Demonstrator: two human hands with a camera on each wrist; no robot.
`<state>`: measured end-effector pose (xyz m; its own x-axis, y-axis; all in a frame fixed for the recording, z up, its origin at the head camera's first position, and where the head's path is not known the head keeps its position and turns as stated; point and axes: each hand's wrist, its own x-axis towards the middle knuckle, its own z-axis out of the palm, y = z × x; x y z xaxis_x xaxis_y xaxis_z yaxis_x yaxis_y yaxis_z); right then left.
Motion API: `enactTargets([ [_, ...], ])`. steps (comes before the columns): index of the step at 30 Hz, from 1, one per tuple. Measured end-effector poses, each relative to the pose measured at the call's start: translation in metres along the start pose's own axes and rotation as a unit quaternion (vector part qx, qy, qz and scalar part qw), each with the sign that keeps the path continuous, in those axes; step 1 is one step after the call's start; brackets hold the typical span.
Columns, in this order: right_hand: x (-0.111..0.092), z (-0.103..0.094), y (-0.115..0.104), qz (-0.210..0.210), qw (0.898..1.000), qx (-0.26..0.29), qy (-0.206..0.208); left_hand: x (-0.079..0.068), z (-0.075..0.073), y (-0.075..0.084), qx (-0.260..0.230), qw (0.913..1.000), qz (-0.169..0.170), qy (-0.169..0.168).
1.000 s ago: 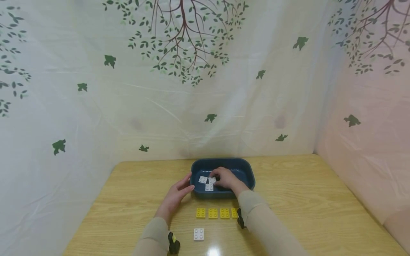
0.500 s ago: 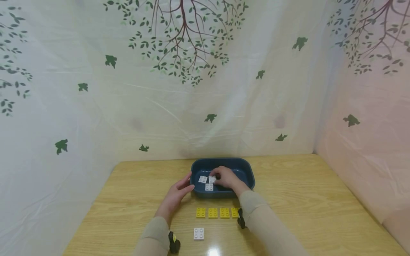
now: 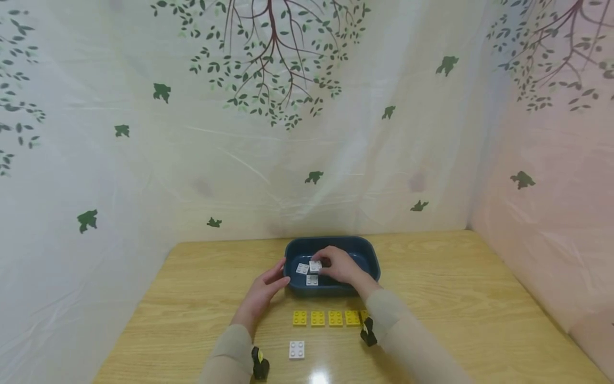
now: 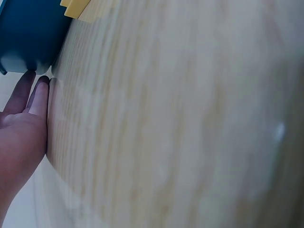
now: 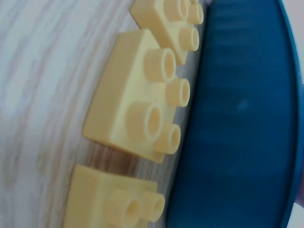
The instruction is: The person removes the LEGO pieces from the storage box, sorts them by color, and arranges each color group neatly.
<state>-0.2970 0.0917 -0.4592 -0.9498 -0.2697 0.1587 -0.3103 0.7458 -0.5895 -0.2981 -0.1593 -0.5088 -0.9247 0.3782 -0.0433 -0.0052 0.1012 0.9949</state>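
My right hand (image 3: 339,265) reaches into a dark blue tray (image 3: 332,292) and pinches a white building block (image 3: 314,266) between thumb and fingers. Two more white blocks lie in the tray: one at the left (image 3: 302,269), the other nearer its front wall (image 3: 312,280). Against the tray's left end rests my left hand (image 3: 263,290), fingers extended. The left wrist view has those fingers (image 4: 40,97) at the tray's corner. A row of several yellow blocks (image 3: 317,319) lies in front of the tray; the right sleeve partly hides the rightmost.
Nearer the front, a single white block (image 3: 297,350) lies on the wooden table (image 3: 201,298). Behind the table hangs a pale curtain (image 3: 268,181) with leaf prints. Each wrist wears a small black device; the right one (image 3: 368,332) sits close to the yellow row.
The white block in my right hand has risen slightly and moved a little away from the front block. My left hand stays at the tray's end.
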Motion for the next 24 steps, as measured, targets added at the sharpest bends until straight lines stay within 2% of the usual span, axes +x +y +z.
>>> enactTargets([
  [3, -0.005, -0.002, -0.006, -0.001, 1.0, 0.013, 0.003, 0.001, -0.001, 0.0, 0.0, 1.0, -0.001, -0.002],
  [8, -0.015, -0.005, -0.013, -0.027, 1.0, 0.008, 0.012, 0.002, -0.002, 0.0, -0.003, 1.0, -0.008, -0.002],
  [14, -0.029, -0.009, -0.016, -0.055, 0.998, 0.014, 0.025, 0.001, -0.001, 0.0, -0.005, 1.0, 0.0, 0.001],
  [24, -0.054, -0.014, -0.015, -0.054, 0.997, 0.032, 0.037, 0.001, 0.0, -0.003, 0.0, 1.0, -0.008, 0.006],
])
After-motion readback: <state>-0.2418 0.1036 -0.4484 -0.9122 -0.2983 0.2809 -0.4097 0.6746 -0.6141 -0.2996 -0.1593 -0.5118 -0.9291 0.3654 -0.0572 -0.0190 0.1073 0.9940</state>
